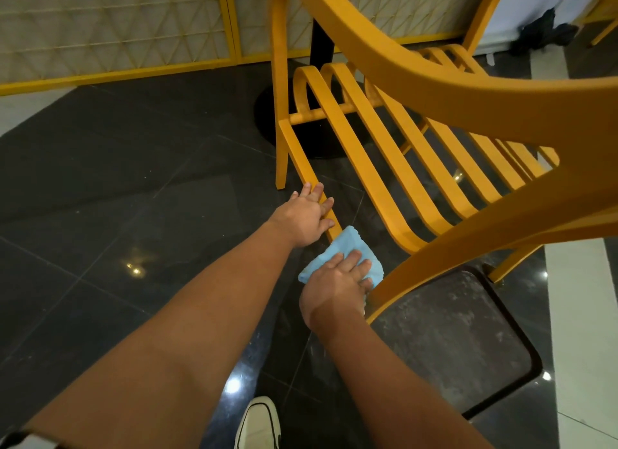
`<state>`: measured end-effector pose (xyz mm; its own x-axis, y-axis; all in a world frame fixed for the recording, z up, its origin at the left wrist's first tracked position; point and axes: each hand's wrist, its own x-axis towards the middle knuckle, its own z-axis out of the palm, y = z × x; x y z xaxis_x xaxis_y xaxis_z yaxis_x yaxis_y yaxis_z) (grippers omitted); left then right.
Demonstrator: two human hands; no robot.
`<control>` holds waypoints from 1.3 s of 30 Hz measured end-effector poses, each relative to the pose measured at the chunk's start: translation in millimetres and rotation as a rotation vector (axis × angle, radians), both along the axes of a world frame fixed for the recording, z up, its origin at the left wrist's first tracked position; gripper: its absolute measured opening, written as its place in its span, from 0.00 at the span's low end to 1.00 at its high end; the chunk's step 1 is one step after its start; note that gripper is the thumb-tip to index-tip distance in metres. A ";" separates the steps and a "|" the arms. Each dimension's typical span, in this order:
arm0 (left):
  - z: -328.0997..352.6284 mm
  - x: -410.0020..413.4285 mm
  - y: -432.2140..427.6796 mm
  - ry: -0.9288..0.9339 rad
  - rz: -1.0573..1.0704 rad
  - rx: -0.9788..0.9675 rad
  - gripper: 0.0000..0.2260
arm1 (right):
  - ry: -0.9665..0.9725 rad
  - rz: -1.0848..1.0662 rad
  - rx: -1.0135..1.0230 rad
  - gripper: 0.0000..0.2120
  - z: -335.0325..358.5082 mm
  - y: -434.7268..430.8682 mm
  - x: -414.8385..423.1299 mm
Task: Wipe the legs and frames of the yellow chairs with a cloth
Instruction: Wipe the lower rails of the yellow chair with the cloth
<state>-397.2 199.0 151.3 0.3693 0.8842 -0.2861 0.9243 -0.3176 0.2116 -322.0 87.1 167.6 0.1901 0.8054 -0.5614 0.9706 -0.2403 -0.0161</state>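
A yellow chair (401, 167) lies tipped over on the dark tiled floor, its slatted back stretched out and its legs arching up across the view. My left hand (306, 216) rests on a thin yellow frame bar (297, 154), fingers laid over it. Just below, my right hand (337, 281) presses a light blue cloth (347, 248) against the lower end of the same bar, fingers spread flat on the cloth. The dark worn underside of the seat (448, 331) shows at lower right.
A black table pedestal (321, 20) with a round base stands behind the chair. Yellow-framed lattice panels (110, 30) line the back wall. A dark bundle (545, 30) lies at the far right. My white shoe (259, 422) is at the bottom edge.
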 end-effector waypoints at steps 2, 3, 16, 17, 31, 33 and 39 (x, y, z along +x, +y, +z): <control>0.3 -0.5 0.8 0.011 -0.008 0.002 0.24 | 0.027 0.015 0.016 0.39 -2.4 2.0 1.6; 0.8 -0.6 1.1 0.016 -0.010 0.001 0.24 | 0.042 0.024 0.018 0.40 -2.4 5.4 3.0; 9.8 0.6 2.0 0.002 -0.004 -0.080 0.26 | 0.031 0.091 0.031 0.41 2.7 17.6 6.7; 10.5 0.6 2.1 -0.005 -0.004 -0.084 0.26 | 0.067 0.112 0.056 0.40 3.8 20.3 9.3; 8.3 1.2 1.9 -0.010 -0.001 -0.070 0.26 | -0.033 0.100 -0.039 0.41 1.1 17.9 -3.8; 8.6 1.7 1.3 -0.002 0.009 -0.074 0.26 | 0.012 0.077 -0.026 0.43 0.8 19.8 1.9; 3.1 6.0 0.7 0.034 0.020 -0.062 0.28 | 0.009 -0.024 -0.030 0.44 -5.8 5.8 -2.6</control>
